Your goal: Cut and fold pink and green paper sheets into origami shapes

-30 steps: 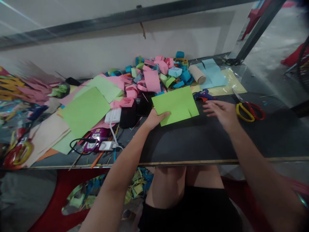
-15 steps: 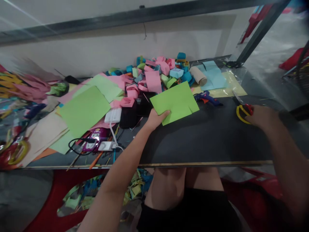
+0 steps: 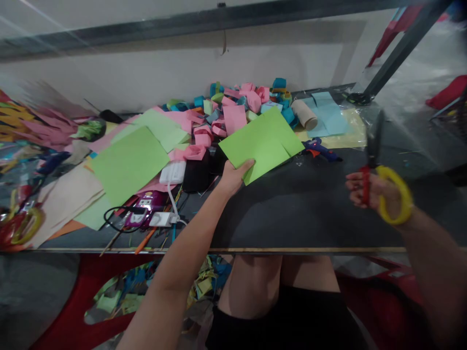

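Note:
My left hand point(image 3: 235, 177) pinches the lower left corner of a bright green sheet of paper point(image 3: 264, 143), thumb on top. A short slit shows near the sheet's right edge. Over the right side of the table, my right hand point(image 3: 375, 192) has its fingers through the handles of a pair of scissors point(image 3: 396, 194), one red and one yellow, with the dark blades pointing up and away from me. Just right of the green sheet lies a blue glue gun point(image 3: 323, 149) with an orange trigger.
Behind the sheet is a heap of rolled paper strips point(image 3: 251, 99), with a cardboard tube point(image 3: 304, 115) beside it. Stacked green sheets point(image 3: 129, 165), a white power bank point(image 3: 172, 172) and a purple device with cables point(image 3: 148, 206) lie to the left. A metal bar point(image 3: 182, 26) crosses above.
My right hand has lifted the scissors off the table and turned them so the blades point upward. The green sheet has tilted slightly in my left hand.

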A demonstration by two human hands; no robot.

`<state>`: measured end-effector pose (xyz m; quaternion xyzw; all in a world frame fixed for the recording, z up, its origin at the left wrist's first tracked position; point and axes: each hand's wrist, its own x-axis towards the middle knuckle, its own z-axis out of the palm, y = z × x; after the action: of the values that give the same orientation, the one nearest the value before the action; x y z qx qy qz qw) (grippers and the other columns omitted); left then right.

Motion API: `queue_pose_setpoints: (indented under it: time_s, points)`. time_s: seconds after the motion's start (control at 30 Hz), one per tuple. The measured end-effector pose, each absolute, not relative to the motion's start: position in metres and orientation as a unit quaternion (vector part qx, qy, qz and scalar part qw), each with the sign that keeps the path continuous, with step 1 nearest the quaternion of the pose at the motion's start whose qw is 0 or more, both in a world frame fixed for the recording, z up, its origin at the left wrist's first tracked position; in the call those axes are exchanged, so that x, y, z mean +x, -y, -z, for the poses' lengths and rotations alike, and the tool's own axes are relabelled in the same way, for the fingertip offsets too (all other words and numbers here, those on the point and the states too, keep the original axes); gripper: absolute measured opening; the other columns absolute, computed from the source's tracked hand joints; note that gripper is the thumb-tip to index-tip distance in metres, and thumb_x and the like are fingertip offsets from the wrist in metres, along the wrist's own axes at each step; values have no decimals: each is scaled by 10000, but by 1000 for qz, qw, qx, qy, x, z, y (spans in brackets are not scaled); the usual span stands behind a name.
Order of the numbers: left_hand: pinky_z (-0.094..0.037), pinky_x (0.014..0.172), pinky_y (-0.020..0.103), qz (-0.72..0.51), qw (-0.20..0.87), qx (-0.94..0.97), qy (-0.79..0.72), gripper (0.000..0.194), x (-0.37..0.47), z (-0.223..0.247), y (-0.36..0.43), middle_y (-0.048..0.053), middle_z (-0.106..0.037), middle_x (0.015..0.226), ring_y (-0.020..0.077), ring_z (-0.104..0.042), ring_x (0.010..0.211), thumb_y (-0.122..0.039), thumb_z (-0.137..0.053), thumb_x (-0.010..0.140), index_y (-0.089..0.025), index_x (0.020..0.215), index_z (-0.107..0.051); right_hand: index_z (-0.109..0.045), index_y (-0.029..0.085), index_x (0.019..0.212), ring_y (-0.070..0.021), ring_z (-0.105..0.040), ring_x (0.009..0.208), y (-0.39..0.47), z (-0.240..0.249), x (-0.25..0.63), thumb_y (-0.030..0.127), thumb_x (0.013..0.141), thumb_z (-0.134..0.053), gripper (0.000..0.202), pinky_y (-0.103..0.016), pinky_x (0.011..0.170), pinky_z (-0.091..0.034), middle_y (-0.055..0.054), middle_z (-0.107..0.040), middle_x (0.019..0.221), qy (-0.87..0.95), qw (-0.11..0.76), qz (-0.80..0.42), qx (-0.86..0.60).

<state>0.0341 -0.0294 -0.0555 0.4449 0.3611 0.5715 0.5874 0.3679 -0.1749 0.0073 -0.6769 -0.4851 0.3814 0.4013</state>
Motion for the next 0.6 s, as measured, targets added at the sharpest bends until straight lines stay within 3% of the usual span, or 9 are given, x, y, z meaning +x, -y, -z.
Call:
queue_pose_setpoints:
  time_s: [0.07,0.17,0.37,0.6]
  points:
    - [-605,1002,478,-585,574,442,-365,630,31,54,27,146,-771,1055,325,-734,1081,-473,-963,532,-142,1008,-716,-620,237,902,-149,-453,472,170,-14,336,811,541,-717,685,-307,387,-379,-7,-514,653,488,382,-474,-626]
    - [-608,1002,470,-599,550,446,-375,571,26,54,22,140,-767,1042,323,-730,1096,-450,-947,563,-155,990,-709,-661,193,908,-150,-516,551,159,-19,305,805,650,-719,667,-298,485,-482,-12,-533,664,558,276,-527,-578]
    - [-623,971,460,-598,510,463,-409,479,17,55,16,160,-759,1077,307,-742,1050,-389,-913,623,-129,978,-722,-568,203,804,-130,-506,553,131,-24,281,877,695,-633,686,-276,478,-482,3,-494,675,601,266,-492,-571]
    - [-618,962,448,-609,417,505,-448,472,11,50,16,160,-772,1014,314,-732,1063,-410,-904,615,-119,948,-737,-630,212,858,-162,-548,624,111,-30,284,821,657,-702,646,-288,498,-519,-26,-566,752,637,217,-463,-577]
